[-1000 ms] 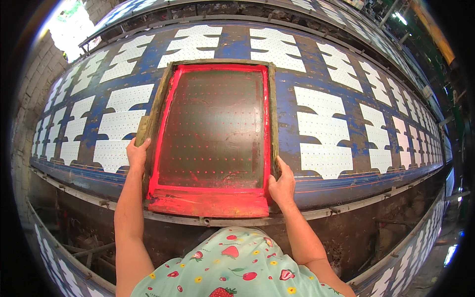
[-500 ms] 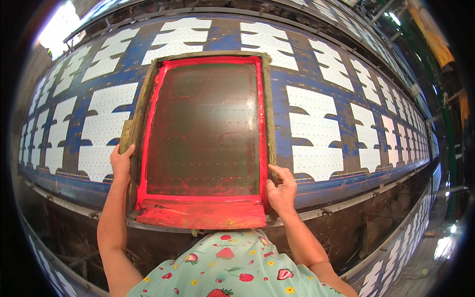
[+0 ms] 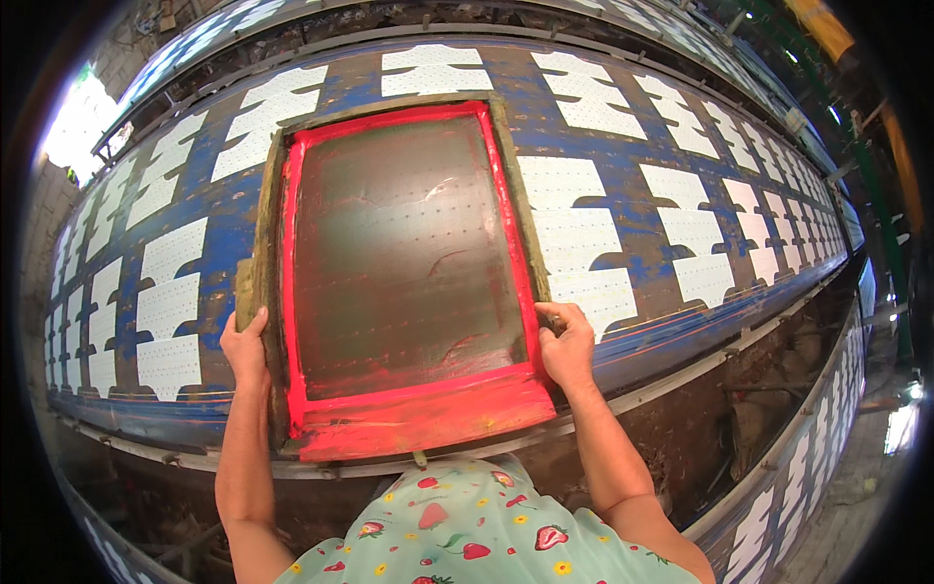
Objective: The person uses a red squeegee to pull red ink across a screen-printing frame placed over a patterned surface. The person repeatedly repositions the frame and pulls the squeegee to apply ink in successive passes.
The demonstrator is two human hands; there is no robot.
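Between my hands is a screen-printing frame (image 3: 521, 209), a wooden border around dark mesh (image 3: 404, 273) edged with red tape. A wide red strip (image 3: 428, 420) crosses its near end. My left hand (image 3: 245, 348) grips the frame's left side near a small wooden block (image 3: 243, 284), thumb on top. My right hand (image 3: 568, 343) is closed on the right side near the lower corner, fingers curled at the edge. The frame sits slightly turned over the long table; whether it touches the surface I cannot tell. It partly covers a white cut piece (image 3: 574, 229) with small dots.
Rows of white dotted pieces (image 3: 170, 311) lie along the blue, worn table (image 3: 219, 277), with one pinkish piece (image 3: 749, 229) to the right. A metal rail (image 3: 671, 384) runs along the near edge. More tables with pieces stand beyond and behind me at right.
The frame and both hands have shifted right along the table, so the frame now overlaps the right-hand white piece. It has turned slightly counterclockwise. Both hands keep their grip.
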